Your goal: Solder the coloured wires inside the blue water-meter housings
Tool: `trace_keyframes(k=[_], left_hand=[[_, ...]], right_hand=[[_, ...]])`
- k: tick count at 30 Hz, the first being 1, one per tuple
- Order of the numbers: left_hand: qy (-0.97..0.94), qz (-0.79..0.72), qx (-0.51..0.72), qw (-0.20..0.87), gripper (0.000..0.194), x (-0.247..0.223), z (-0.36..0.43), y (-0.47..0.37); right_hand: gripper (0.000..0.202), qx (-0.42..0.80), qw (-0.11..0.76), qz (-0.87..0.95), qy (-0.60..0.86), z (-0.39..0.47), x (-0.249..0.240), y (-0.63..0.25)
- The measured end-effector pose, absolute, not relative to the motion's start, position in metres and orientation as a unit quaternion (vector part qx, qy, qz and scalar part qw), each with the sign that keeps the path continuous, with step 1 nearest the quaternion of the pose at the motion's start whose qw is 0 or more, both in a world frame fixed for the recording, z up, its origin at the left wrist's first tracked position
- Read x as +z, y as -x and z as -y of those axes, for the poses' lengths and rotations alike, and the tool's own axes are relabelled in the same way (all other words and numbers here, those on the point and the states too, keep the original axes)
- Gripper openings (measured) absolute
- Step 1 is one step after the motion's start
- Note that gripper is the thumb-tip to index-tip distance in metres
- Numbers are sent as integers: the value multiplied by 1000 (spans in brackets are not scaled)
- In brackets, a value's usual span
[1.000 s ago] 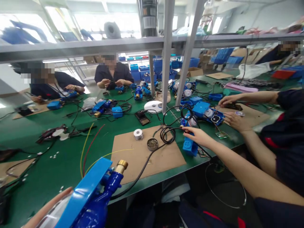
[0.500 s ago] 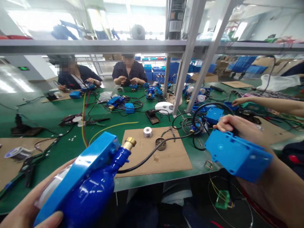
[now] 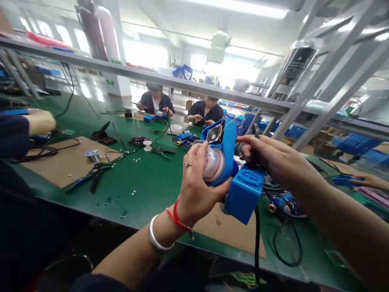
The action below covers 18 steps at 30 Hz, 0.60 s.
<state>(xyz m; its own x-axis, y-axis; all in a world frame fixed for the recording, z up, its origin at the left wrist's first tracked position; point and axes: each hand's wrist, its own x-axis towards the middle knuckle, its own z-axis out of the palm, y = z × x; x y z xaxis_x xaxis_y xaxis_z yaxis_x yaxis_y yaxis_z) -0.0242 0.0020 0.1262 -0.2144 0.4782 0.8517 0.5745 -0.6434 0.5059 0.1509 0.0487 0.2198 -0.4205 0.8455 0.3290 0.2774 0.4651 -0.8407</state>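
My left hand (image 3: 197, 182) is wrapped round a blue meter (image 3: 228, 146) with a clear round cover, held up over the front of the bench. Its blue housing is open at the top, with thin wires sticking out. Close against its right side, my right hand (image 3: 264, 150) has its fingers closed on a black cable (image 3: 257, 231). Below those fingers a blue box (image 3: 245, 194) hangs beside the meter; whether the fingers also touch the box is hidden.
A cardboard sheet (image 3: 231, 231) lies under the held parts. Left on the green bench (image 3: 146, 178) are pliers (image 3: 95, 176) and a solder spool (image 3: 92, 155). Cables and a brass-ended part (image 3: 272, 208) lie right. Co-workers sit across and at both sides.
The view has swung left. The meter has been raised and turned, its clear cover now showing. My right hand has brought the blue box and cable in beside it.
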Motion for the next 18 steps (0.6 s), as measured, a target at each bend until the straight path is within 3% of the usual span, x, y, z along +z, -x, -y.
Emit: trace_keyframes(k=[4, 8, 13, 18], left_hand=[[606, 418, -664, 134, 78, 124, -21, 39], [568, 431, -663, 228, 70, 121, -38, 61], [531, 476, -632, 304, 55, 119, -82, 91], [608, 494, -558, 275, 56, 116, -134, 128]], right_hand=[[57, 180, 281, 850, 408, -60, 244, -101], [57, 46, 250, 861, 440, -72, 254, -51], [47, 73, 281, 866, 407, -120, 253, -2], [53, 151, 303, 853, 398, -212, 225, 18]])
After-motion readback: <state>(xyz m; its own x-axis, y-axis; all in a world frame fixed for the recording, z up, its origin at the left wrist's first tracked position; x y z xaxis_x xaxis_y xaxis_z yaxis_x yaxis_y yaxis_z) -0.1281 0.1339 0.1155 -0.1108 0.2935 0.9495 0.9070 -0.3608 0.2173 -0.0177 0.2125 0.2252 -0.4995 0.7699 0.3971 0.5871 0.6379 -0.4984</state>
